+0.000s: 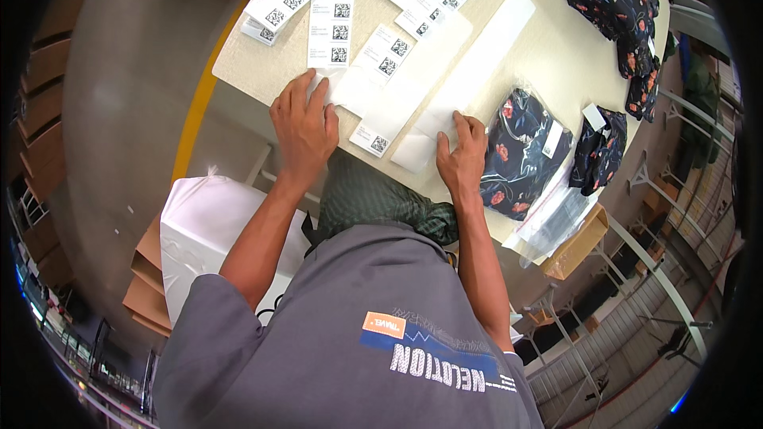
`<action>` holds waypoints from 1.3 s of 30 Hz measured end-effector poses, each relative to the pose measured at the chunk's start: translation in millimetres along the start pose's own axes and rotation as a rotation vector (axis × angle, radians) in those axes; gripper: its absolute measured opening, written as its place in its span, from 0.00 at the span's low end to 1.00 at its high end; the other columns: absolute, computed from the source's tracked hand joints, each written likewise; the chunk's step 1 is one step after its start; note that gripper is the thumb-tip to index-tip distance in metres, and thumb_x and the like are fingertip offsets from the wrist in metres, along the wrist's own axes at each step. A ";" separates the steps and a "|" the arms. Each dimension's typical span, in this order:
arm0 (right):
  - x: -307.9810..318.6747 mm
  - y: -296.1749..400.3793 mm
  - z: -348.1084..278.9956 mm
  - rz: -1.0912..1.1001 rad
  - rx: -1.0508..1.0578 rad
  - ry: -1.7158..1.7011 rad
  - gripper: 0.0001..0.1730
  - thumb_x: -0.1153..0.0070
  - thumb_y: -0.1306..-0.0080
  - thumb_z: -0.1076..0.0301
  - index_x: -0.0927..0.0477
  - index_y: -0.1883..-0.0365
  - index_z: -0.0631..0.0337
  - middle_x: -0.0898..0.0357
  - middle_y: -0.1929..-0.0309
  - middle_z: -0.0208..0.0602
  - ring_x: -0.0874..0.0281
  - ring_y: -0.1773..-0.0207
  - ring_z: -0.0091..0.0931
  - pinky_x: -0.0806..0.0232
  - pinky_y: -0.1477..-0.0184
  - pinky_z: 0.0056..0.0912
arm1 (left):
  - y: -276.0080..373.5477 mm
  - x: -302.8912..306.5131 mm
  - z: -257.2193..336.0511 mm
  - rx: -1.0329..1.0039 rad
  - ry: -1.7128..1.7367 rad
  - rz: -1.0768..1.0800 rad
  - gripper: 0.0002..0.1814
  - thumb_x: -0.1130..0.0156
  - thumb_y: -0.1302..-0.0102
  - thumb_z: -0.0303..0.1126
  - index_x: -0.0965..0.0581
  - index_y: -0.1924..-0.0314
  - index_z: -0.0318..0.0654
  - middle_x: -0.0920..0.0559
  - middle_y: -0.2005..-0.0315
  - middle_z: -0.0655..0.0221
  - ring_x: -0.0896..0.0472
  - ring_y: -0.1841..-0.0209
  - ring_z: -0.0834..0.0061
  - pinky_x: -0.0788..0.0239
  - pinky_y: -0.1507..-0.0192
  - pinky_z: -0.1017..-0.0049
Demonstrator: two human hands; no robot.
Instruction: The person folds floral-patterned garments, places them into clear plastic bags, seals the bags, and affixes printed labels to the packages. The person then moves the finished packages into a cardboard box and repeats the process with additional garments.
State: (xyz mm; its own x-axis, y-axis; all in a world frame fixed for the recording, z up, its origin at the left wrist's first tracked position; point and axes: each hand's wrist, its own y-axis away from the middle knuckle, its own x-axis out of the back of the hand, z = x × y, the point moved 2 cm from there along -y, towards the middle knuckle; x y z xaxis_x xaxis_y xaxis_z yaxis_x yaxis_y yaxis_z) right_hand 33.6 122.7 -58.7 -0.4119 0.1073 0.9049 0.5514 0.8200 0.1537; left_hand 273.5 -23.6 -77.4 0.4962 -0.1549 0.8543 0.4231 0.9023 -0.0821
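Strips of white printed labels lie across the pale table [551, 65]. My left hand [307, 122] rests its fingertips on the lower end of a label strip [331, 30] at the table's near edge. My right hand [464, 149] has its fingers beside a mostly blank white strip [477, 65], the index fingertip touching or just over it. Between the hands lies a long backing strip with one label [371, 138] at its near end. Close to the right hand's outer side is a dark floral garment in a clear plastic bag [515, 155].
A small folded floral garment [601, 146] and more floral garments [614, 0] lie at the right. Clear plastic bags [545, 220] and a cardboard box [575, 244] are at the near right edge. A white-covered object [208, 220] stands below left, near cardboard boxes [149, 280].
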 end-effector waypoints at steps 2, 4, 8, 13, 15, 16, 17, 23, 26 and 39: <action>-0.5 1.0 -0.1 0.021 0.011 0.001 0.26 0.35 0.37 0.71 0.21 0.39 0.65 0.26 0.41 0.51 0.28 0.39 0.48 0.31 0.38 0.49 | -0.3 1.2 -0.2 0.000 0.016 0.023 0.23 0.34 0.38 0.27 0.20 0.41 0.35 0.24 0.36 0.59 0.29 0.34 0.56 0.41 0.34 0.55; -0.7 0.6 0.6 0.060 0.018 0.002 0.25 0.35 0.37 0.71 0.20 0.41 0.66 0.24 0.44 0.52 0.26 0.42 0.47 0.31 0.39 0.47 | -2.6 0.7 -3.2 -0.015 0.034 0.085 0.23 0.33 0.37 0.27 0.20 0.40 0.34 0.23 0.38 0.57 0.26 0.37 0.56 0.37 0.37 0.58; -0.4 -3.7 -0.5 0.195 -0.125 -0.245 0.17 0.35 0.37 0.73 0.19 0.50 0.67 0.20 0.54 0.49 0.21 0.49 0.44 0.29 0.44 0.43 | -25.6 -1.9 -15.5 0.208 0.186 0.112 0.31 0.28 0.37 0.29 0.25 0.35 0.34 0.21 0.48 0.58 0.21 0.50 0.60 0.29 0.49 0.66; 1.1 -32.5 -87.3 0.179 0.117 -0.326 0.10 0.35 0.37 0.75 0.19 0.57 0.63 0.19 0.58 0.44 0.21 0.53 0.42 0.29 0.49 0.44 | -46.9 -1.1 -13.6 0.423 0.195 -0.011 0.36 0.24 0.40 0.31 0.28 0.33 0.35 0.20 0.62 0.64 0.21 0.61 0.66 0.27 0.56 0.65; -18.8 -44.6 -114.6 0.033 0.151 -0.380 0.10 0.36 0.36 0.72 0.19 0.56 0.61 0.18 0.58 0.43 0.21 0.52 0.42 0.28 0.49 0.44 | -47.4 -4.5 -17.8 0.414 0.212 0.000 0.35 0.23 0.41 0.31 0.27 0.35 0.35 0.21 0.64 0.65 0.21 0.62 0.66 0.27 0.57 0.65; -29.6 -48.4 -123.3 -0.001 0.145 -0.379 0.10 0.36 0.35 0.71 0.19 0.56 0.60 0.18 0.57 0.42 0.21 0.51 0.42 0.28 0.48 0.45 | -46.8 -6.1 -20.1 0.408 0.218 0.002 0.34 0.23 0.41 0.31 0.26 0.36 0.35 0.21 0.65 0.65 0.21 0.63 0.66 0.27 0.57 0.64; -39.3 -51.7 -129.9 -0.033 0.139 -0.377 0.11 0.37 0.35 0.70 0.19 0.55 0.60 0.18 0.57 0.42 0.21 0.51 0.42 0.28 0.48 0.45 | -47.0 -7.0 -21.4 0.416 0.225 -0.001 0.32 0.23 0.41 0.31 0.25 0.37 0.36 0.21 0.65 0.65 0.21 0.62 0.66 0.27 0.57 0.65; -64.9 -65.0 -146.3 -0.179 -0.018 -0.251 0.16 0.33 0.35 0.63 0.21 0.53 0.59 0.19 0.55 0.41 0.17 0.56 0.42 0.25 0.55 0.46 | -47.8 -6.9 -20.1 0.445 0.233 0.064 0.24 0.23 0.42 0.31 0.20 0.46 0.38 0.20 0.62 0.65 0.19 0.58 0.66 0.26 0.54 0.65; -67.7 -70.3 -154.9 -0.223 -0.054 -0.197 0.19 0.31 0.36 0.60 0.22 0.53 0.59 0.18 0.55 0.40 0.16 0.57 0.42 0.25 0.56 0.47 | -46.9 -6.1 -19.8 0.474 0.236 0.073 0.23 0.23 0.42 0.32 0.20 0.48 0.38 0.19 0.59 0.65 0.18 0.56 0.66 0.26 0.52 0.65; -64.9 -71.4 -153.8 -0.180 -0.149 -0.439 0.19 0.33 0.34 0.59 0.19 0.53 0.64 0.16 0.65 0.40 0.16 0.61 0.36 0.26 0.58 0.41 | -63.7 10.4 -48.7 0.740 0.731 -0.286 0.16 0.23 0.41 0.32 0.17 0.57 0.30 0.13 0.72 0.66 0.16 0.70 0.77 0.26 0.67 0.73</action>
State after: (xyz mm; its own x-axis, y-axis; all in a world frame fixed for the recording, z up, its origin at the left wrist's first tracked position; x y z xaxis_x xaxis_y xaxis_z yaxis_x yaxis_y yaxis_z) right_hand 132.6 -29.3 -67.3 -0.7591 0.2245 0.6110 0.5280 0.7614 0.3762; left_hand 288.6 -102.3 -88.3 0.8881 -0.3798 0.2589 0.1532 0.7756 0.6123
